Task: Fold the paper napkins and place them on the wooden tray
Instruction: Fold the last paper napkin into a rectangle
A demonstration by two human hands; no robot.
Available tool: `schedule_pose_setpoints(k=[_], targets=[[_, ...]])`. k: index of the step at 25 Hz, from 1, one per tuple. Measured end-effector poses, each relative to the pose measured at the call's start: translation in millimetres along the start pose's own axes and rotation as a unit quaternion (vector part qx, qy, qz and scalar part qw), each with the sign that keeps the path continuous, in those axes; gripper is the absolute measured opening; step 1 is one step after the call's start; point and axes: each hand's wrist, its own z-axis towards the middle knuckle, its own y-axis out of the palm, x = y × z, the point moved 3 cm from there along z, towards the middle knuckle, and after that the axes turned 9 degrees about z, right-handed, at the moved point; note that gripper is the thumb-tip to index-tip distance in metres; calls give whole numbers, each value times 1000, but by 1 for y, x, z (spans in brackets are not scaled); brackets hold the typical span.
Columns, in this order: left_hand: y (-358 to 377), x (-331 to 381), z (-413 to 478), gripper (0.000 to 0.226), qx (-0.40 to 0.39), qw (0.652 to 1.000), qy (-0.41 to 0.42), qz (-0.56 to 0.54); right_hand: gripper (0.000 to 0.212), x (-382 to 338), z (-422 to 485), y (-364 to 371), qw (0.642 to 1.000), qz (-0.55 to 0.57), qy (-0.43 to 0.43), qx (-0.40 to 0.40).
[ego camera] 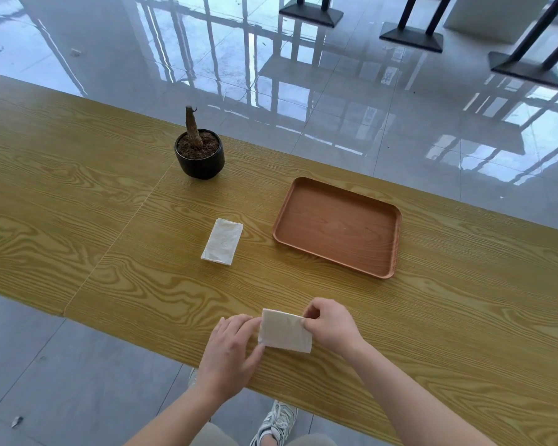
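Note:
A white paper napkin (285,332) lies folded near the table's front edge. My left hand (231,349) presses its left edge with the fingertips. My right hand (331,325) pinches its upper right corner. A small stack of white napkins (222,241) rests flat in the middle of the table, apart from both hands. The wooden tray (339,226) sits to the right of that stack with nothing on it.
A black pot (200,159) with a bare trunk stands at the back of the wooden table (110,220). Beyond the far edge, black table bases (411,35) stand on the glossy tiled floor. My shoes show under the near edge.

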Motion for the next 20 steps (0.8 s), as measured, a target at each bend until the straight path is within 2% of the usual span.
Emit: schedule_pose_setpoints(k=[3,5,6,7,8,9,10,11,13,16,20], targets=[[-1,8,8,39,6,997,-66,-30,4,1,-7,-5,985,168,34,10],[-2,13,12,43,-6,978,-175,-113,3,-2,-12,-6,966,254,45,18],[-1,17,15,46,-24,951,-245,-187,2,-4,-14,-5,955,292,46,25],[1,21,17,48,-48,907,-310,-281,2,-6,-16,-4,943,327,46,32],[4,26,20,47,-68,849,-361,-381,2,-8,-17,-2,932,357,46,37],[7,30,22,47,-84,793,-393,-458,3,-10,-18,0,925,376,43,41],[9,32,25,44,-97,756,-406,-504,5,-12,-19,3,919,389,39,45],[9,34,26,40,-105,737,-407,-529,6,-13,-20,5,916,397,33,47],[6,37,27,30,-96,728,-405,-545,7,-14,-21,9,913,403,22,52],[2,32,26,19,-62,732,-405,-544,7,-13,-20,13,914,401,15,56],[-5,24,28,12,-24,771,-384,-507,8,-11,-19,16,926,374,10,52]])
